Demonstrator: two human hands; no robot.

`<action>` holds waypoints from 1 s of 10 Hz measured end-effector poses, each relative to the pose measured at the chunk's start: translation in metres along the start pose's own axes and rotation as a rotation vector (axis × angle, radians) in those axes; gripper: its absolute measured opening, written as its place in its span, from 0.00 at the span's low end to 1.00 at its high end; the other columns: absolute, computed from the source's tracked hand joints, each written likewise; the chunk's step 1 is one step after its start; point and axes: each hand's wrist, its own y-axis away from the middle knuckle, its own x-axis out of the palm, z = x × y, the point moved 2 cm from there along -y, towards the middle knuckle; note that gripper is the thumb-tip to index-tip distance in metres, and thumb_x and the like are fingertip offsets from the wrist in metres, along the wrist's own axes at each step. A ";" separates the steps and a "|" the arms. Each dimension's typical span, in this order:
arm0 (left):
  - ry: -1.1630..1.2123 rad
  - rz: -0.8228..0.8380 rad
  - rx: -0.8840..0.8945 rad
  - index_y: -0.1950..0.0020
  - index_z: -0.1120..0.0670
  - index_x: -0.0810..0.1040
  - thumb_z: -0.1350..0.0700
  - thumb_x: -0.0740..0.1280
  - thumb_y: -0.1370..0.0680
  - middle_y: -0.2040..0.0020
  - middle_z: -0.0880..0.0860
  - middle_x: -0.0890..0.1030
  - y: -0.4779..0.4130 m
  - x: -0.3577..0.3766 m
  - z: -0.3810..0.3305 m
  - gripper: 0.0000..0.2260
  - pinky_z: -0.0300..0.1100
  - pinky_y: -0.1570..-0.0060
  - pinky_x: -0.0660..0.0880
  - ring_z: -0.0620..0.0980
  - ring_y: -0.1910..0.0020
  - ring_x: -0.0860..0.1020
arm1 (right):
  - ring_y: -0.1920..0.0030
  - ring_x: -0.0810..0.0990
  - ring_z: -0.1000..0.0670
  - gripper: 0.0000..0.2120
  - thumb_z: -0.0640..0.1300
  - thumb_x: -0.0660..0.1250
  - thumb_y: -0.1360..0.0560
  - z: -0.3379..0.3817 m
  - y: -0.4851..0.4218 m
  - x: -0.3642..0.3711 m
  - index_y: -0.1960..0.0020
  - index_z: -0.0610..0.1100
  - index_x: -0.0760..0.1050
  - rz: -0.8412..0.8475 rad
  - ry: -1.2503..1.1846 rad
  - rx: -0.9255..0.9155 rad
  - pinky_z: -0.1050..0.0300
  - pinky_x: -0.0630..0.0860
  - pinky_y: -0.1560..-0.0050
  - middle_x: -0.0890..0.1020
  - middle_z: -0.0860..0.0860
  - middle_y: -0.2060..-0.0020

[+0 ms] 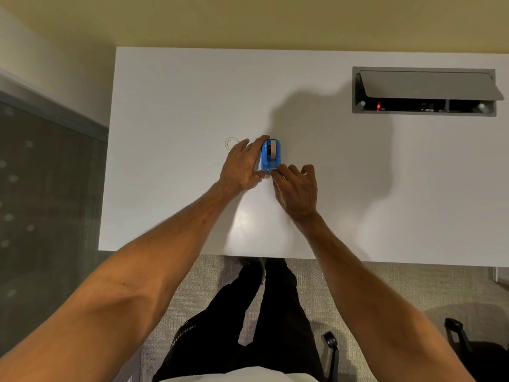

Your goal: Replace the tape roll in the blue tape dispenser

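The blue tape dispenser point(270, 155) stands on the white table point(179, 106), its cutter end toward me. A tape roll point(273, 149) sits in its slot. My left hand point(242, 165) grips the dispenser's left side, index finger over its far end and thumb near the cutter. My right hand point(296, 188) has its thumb and forefinger pinched at the cutter blade, seemingly on the tape's end; the tape itself is too thin to see. A clear empty tape ring point(230, 142) lies flat on the table just left of my left hand.
An open cable hatch point(424, 91) with a raised grey lid is sunk into the table at the far right. The table's near edge runs just above my legs. A black chair part point(330, 343) stands on the carpet below.
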 end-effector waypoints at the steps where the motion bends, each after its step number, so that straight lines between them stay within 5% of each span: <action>1: 0.000 -0.001 0.003 0.14 0.50 0.56 0.42 0.78 0.25 0.17 0.56 0.67 0.000 0.000 0.000 0.47 0.60 0.17 0.59 0.63 0.15 0.60 | 0.64 0.81 0.49 0.04 0.47 0.73 0.20 -0.002 0.002 0.001 0.48 0.46 0.84 0.011 -0.004 0.027 0.52 0.74 0.56 0.87 0.50 0.58; 7: 0.031 -0.020 0.042 0.14 0.50 0.56 0.42 0.79 0.27 0.18 0.56 0.69 -0.001 0.002 0.005 0.48 0.61 0.18 0.59 0.66 0.17 0.62 | 0.65 0.79 0.51 0.07 0.46 0.65 0.18 -0.001 0.008 -0.008 0.51 0.48 0.82 0.162 -0.082 0.264 0.51 0.72 0.58 0.84 0.53 0.59; 10: 0.035 -0.054 0.077 0.15 0.53 0.59 0.45 0.80 0.26 0.20 0.57 0.72 0.001 -0.002 0.001 0.46 0.58 0.18 0.58 0.65 0.18 0.65 | 0.60 0.80 0.53 0.18 0.55 0.64 0.21 -0.001 -0.006 -0.012 0.36 0.49 0.77 0.154 -0.184 0.303 0.56 0.73 0.57 0.84 0.53 0.47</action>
